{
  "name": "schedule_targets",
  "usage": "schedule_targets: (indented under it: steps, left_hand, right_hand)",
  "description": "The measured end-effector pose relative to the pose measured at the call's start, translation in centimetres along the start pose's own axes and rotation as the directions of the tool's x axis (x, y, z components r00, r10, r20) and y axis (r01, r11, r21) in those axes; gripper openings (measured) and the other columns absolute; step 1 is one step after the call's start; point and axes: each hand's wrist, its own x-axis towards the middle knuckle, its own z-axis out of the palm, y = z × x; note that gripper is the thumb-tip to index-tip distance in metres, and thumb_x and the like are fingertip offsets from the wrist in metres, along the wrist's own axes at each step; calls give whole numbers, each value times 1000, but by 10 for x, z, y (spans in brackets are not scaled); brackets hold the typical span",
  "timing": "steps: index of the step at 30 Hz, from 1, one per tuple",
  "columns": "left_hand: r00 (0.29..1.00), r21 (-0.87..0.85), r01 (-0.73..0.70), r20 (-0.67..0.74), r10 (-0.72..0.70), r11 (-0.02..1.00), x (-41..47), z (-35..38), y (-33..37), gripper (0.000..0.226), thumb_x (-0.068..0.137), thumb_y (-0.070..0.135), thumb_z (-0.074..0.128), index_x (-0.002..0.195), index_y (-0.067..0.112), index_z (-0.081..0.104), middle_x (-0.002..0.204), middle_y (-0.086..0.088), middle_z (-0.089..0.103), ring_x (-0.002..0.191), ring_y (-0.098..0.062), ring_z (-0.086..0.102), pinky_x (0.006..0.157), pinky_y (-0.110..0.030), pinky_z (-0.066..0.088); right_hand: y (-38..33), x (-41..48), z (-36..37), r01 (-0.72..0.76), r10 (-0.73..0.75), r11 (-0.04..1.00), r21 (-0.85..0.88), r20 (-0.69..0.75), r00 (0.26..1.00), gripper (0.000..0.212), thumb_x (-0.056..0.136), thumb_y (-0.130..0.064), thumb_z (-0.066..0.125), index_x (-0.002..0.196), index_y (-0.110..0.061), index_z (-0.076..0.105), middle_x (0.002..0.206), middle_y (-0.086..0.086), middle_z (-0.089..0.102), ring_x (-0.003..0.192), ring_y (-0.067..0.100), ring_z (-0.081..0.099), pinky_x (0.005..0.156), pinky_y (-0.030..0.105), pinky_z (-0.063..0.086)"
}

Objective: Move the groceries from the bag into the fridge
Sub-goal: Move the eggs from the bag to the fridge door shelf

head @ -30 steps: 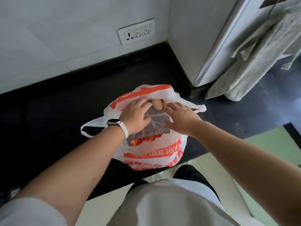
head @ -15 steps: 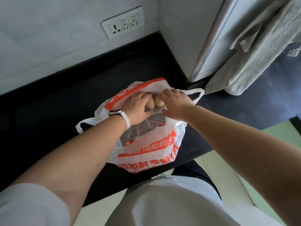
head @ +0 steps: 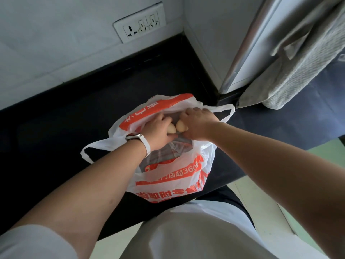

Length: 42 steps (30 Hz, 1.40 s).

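A white plastic grocery bag (head: pixel 173 176) with orange print stands open on a black countertop (head: pixel 61 124). Both my hands are over its mouth. My left hand (head: pixel 157 130), with a white watch on the wrist, grips a pale brown egg (head: pixel 41 129). My right hand (head: pixel 197 124) grips a second egg (head: pixel 182 126). The two eggs nearly touch each other. Dark packaged goods (head: pixel 168 150) show through clear film deeper in the bag. The fridge (head: pixel 248 40), silver-edged, stands at the upper right with its door shut.
A wall socket (head: pixel 140 25) sits on the tiled wall behind the counter. A grey towel (head: pixel 298 62) hangs on the fridge front. The counter's front edge runs below the bag, with pale floor (head: pixel 326 156) at the right.
Both hands have lifted a little out of the bag with an egg each, and the eggs show more clearly. The view has tilted and come closer.
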Motion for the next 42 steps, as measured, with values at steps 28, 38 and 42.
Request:
schedule_targets:
  steps: [28, 38, 42]
  left_hand:
    - [903, -705, 83, -246, -351, 705, -107, -43, 53, 21, 87, 38, 74, 101, 28, 62, 95, 15, 63, 90, -4, 62, 71, -13, 48]
    - [755, -774, 112, -342, -560, 623, -139, -47, 117, 20, 88, 36, 73, 103, 28, 63, 98, 15, 63, 89, 5, 61, 66, 1, 45]
    - [653, -840, 150, -312, -690, 522, -159, -42, 136, 19, 86, 38, 75, 98, 31, 62, 94, 14, 64, 89, 8, 60, 64, -7, 49]
  right_hand:
    - [-26, -99, -48, 32, 90, 626, 779, -112, 990, 23, 82, -19, 71, 76, -33, 54, 72, -15, 56, 63, 2, 53, 51, 5, 37]
    - [-4, -122, -68, 132, -46, 532, 837, -127, 991, 19, 83, -20, 72, 92, -26, 57, 84, -6, 59, 75, 11, 61, 62, 20, 48]
    - [-4, -123, -75, 146, -92, 472, 869, -117, 989, 16, 84, -25, 73, 94, -24, 60, 88, -5, 62, 76, 13, 62, 63, 23, 50]
